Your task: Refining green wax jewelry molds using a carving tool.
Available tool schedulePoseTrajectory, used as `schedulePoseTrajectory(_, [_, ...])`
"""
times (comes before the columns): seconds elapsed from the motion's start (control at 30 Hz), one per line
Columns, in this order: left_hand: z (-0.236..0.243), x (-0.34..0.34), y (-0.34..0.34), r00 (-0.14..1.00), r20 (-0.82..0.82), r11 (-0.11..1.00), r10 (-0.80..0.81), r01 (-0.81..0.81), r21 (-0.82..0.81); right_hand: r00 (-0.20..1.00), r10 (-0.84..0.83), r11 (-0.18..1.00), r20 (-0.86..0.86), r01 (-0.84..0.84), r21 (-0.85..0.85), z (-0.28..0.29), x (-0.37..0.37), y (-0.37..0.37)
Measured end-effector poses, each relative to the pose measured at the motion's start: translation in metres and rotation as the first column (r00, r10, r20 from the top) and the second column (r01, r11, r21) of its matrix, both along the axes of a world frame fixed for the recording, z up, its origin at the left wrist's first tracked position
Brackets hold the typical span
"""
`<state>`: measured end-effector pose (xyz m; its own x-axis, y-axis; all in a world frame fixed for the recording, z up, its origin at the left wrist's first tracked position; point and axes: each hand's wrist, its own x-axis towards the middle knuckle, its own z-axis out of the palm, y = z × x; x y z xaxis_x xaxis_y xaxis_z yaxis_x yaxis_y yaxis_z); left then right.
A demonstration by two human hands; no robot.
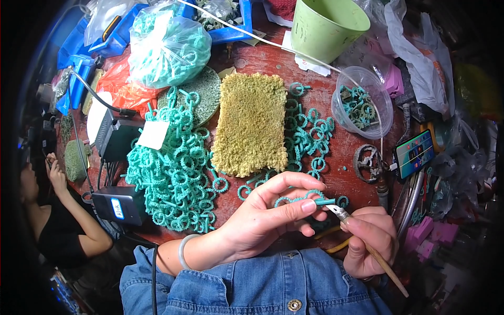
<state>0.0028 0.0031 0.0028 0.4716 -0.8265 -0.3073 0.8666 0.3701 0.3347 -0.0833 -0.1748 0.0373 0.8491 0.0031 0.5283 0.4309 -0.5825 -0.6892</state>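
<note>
My left hand (257,215) pinches a teal toothed ring with a short straight stem (325,201) between thumb and fingers. In my right hand (373,233) is a slim wooden-handled tool (388,270) with a short pale metal tip. That tip meets or lies just beside the ring's stem; whether they touch I cannot tell. Beyond my hands lies a rough yellow sponge-like pad (249,126). A large heap of similar teal rings (168,178) is to its left, and a looser scatter of them (315,134) to its right.
A clear plastic tub (386,107) with teal pieces stands at the right, near a green bucket (320,26) and a lit phone (413,153). Far left are a bag of rings (170,52) and blue bins (79,47). Black boxes (121,205) edge the heap. Another person (68,220) sits left.
</note>
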Motion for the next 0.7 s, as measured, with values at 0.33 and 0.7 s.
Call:
schedulePoseTrajectory(0.33, [-0.0016, -0.0006, 0.0001, 1.000, 0.026, 1.000, 0.004, -0.004, -0.007, 1.000, -0.006, 1.000, 0.020, 0.006, -0.007, -0.0008, 0.0012, 0.0005])
schedulePoseTrajectory(0.7, [-0.0003, -0.0006, -0.0003, 0.999, 0.054, 1.000, -0.001, 0.000, 0.028, 0.999, -0.006, 1.000, 0.038, 0.006, -0.009, -0.0009, 0.0025, 0.0008])
